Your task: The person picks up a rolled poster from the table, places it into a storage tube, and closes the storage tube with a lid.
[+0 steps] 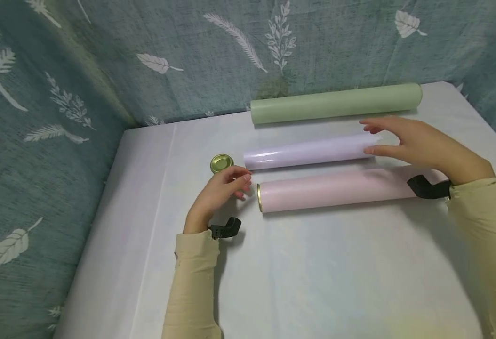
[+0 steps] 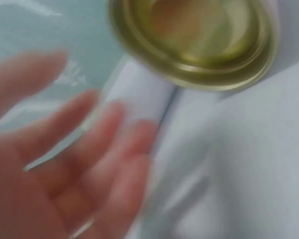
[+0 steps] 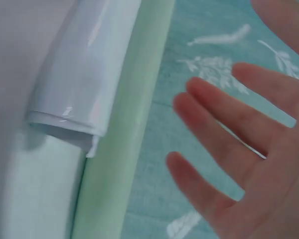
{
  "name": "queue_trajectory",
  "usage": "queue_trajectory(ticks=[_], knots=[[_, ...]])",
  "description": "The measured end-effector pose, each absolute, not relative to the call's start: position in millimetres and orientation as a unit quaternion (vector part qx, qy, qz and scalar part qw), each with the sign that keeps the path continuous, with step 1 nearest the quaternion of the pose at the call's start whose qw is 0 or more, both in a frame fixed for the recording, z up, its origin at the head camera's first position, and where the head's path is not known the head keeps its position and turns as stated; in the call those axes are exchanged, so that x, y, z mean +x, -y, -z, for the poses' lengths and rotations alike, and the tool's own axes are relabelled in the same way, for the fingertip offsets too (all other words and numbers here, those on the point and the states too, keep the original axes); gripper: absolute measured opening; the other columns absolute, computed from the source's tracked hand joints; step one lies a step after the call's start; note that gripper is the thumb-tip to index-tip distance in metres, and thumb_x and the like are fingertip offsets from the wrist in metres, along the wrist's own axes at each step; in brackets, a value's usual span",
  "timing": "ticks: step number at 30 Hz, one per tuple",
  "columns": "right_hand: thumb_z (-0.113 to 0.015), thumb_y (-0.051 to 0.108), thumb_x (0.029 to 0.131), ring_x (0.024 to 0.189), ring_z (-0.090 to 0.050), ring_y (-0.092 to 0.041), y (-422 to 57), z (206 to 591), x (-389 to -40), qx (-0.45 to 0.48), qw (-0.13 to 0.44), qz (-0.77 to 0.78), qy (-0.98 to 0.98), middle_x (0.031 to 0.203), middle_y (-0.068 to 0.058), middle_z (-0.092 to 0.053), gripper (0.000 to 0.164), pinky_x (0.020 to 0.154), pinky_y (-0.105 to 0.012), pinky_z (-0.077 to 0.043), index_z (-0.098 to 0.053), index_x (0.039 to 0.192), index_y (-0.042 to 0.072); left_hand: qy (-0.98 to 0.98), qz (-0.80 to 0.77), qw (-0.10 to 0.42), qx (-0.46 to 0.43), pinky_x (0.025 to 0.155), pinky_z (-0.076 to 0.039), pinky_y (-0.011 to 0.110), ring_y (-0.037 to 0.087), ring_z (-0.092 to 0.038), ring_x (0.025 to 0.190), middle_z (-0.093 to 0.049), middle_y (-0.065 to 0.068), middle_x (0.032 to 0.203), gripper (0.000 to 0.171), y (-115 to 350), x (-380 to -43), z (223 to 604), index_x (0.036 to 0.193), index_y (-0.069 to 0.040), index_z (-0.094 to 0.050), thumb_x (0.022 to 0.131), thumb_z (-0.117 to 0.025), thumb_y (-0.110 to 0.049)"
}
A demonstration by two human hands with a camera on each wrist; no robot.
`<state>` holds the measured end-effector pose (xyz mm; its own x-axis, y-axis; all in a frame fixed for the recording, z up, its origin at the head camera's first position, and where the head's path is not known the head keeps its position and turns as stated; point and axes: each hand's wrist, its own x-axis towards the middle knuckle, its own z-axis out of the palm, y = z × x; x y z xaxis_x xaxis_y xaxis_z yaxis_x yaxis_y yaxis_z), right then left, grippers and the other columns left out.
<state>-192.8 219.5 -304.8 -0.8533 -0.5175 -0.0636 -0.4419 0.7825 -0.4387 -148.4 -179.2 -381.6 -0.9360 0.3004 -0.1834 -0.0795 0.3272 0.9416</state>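
A glossy lavender roll [image 1: 307, 151] lies across the middle of the white table, its hollow end visible in the right wrist view. Over its right end hovers my right hand [image 1: 426, 146], fingers apart and holding nothing. In front of the roll is a pink tube [image 1: 332, 189], its left end closed by a gold metal cap [image 2: 189, 69]. My left hand [image 1: 218, 193] is beside the left ends of both, fingers loosely bent around nothing. Just behind that hand lies a round gold lid [image 1: 221, 163]. At the back rests a pale green tube [image 1: 337, 103].
Green cloth [image 1: 214, 61] with white leaf prints hangs behind the table and along its sides. The white table surface [image 1: 316, 268] stretches out in front of the pink tube. Each wrist carries a black camera mount [image 1: 226, 228].
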Motion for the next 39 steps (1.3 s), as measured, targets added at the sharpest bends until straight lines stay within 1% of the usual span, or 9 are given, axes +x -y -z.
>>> queue_trajectory(ticks=[5,9,15,19,24,27,32,35,39], knots=[[-0.055,0.047,0.083,0.116,-0.040,-0.033,-202.7,292.4,-225.0,-0.284,0.095,0.183,-0.936,0.129,-0.013,-0.044,0.070,0.086,-0.052,-0.034,-0.030,0.139,0.014,-0.803,-0.592,0.061,-0.003,0.067,-0.051,0.033,0.022,-0.060,0.081,-0.056,0.011,0.098,0.031,171.2,-157.1,396.6,0.106,-0.007,-0.052,0.086,-0.058,-0.030],[-0.050,0.053,0.084,0.117,-0.039,-0.035,-189.3,288.2,-251.5,-0.294,0.100,0.150,-0.939,0.130,-0.015,-0.042,0.071,0.088,-0.053,-0.032,-0.029,0.139,0.013,-0.806,-0.590,0.027,-0.032,0.063,-0.052,0.033,0.023,-0.061,0.076,-0.053,0.010,0.095,0.031,163.5,-159.4,402.7,0.108,-0.009,-0.048,0.086,-0.060,-0.027],[-0.047,0.047,0.089,0.120,-0.034,-0.040,-171.1,297.8,-286.6,-0.290,0.042,0.152,-0.944,0.130,-0.017,-0.044,0.067,0.092,-0.057,-0.028,-0.024,0.141,0.011,-0.815,-0.577,0.018,-0.054,0.061,-0.052,0.030,0.022,-0.061,0.074,-0.049,0.009,0.094,0.039,156.3,-159.7,410.2,0.119,-0.012,-0.042,0.086,-0.060,-0.024],[-0.047,0.043,0.090,0.123,-0.031,-0.040,-158.2,305.0,-304.8,-0.258,0.023,0.177,-0.950,0.134,-0.019,-0.038,0.066,0.095,-0.056,-0.025,-0.024,0.141,0.010,-0.835,-0.549,0.009,-0.050,0.059,-0.051,0.028,0.019,-0.059,0.074,-0.051,0.007,0.100,0.041,154.2,-161.6,414.0,0.122,-0.008,-0.047,0.086,-0.060,-0.022],[-0.051,0.032,0.091,0.124,-0.027,-0.041,-144.2,314.9,-324.9,-0.240,0.045,0.169,-0.955,0.139,-0.022,-0.029,0.062,0.098,-0.054,-0.023,-0.024,0.140,0.005,-0.860,-0.507,-0.001,-0.047,0.056,-0.049,0.026,0.017,-0.059,0.072,-0.045,0.008,0.110,0.032,149.9,-162.8,417.1,0.108,-0.006,-0.056,0.084,-0.062,-0.026],[-0.054,0.026,0.090,0.126,-0.022,-0.042,-139.2,321.1,-335.6,-0.234,0.069,0.153,-0.958,0.140,-0.025,-0.023,0.066,0.100,-0.054,-0.020,-0.020,0.140,0.000,-0.861,-0.506,-0.002,-0.047,0.054,-0.048,0.025,0.015,-0.060,0.071,-0.042,0.008,0.114,0.025,147.3,-162.9,417.5,0.100,-0.006,-0.058,0.084,-0.061,-0.026],[-0.058,0.040,0.084,0.128,-0.006,-0.045,-132.1,329.0,-348.6,-0.241,0.118,0.079,-0.960,0.142,-0.029,-0.011,0.087,0.100,-0.059,-0.010,-0.008,0.140,-0.004,-0.855,-0.516,0.002,-0.056,0.051,-0.045,0.025,0.015,-0.060,0.065,-0.053,0.003,0.109,0.017,147.6,-161.4,415.3,0.094,-0.009,-0.058,0.085,-0.061,-0.023],[-0.058,0.049,0.081,0.128,0.000,-0.046,-128.2,330.0,-352.1,-0.238,0.137,0.064,-0.959,0.143,-0.028,-0.005,0.096,0.098,-0.062,-0.004,-0.002,0.141,0.000,-0.849,-0.526,0.006,-0.054,0.054,-0.047,0.025,0.015,-0.059,0.064,-0.061,0.003,0.098,0.017,149.2,-160.6,413.2,0.092,-0.008,-0.059,0.084,-0.061,-0.023],[-0.058,0.053,0.079,0.127,0.003,-0.048,-123.7,330.8,-354.6,-0.223,0.176,0.077,-0.956,0.143,-0.029,0.000,0.103,0.094,-0.067,0.001,0.008,0.141,0.006,-0.848,-0.528,0.006,-0.050,0.058,-0.047,0.025,0.014,-0.058,0.066,-0.060,0.004,0.085,0.018,152.0,-159.3,411.7,0.090,-0.006,-0.057,0.084,-0.061,-0.023]])
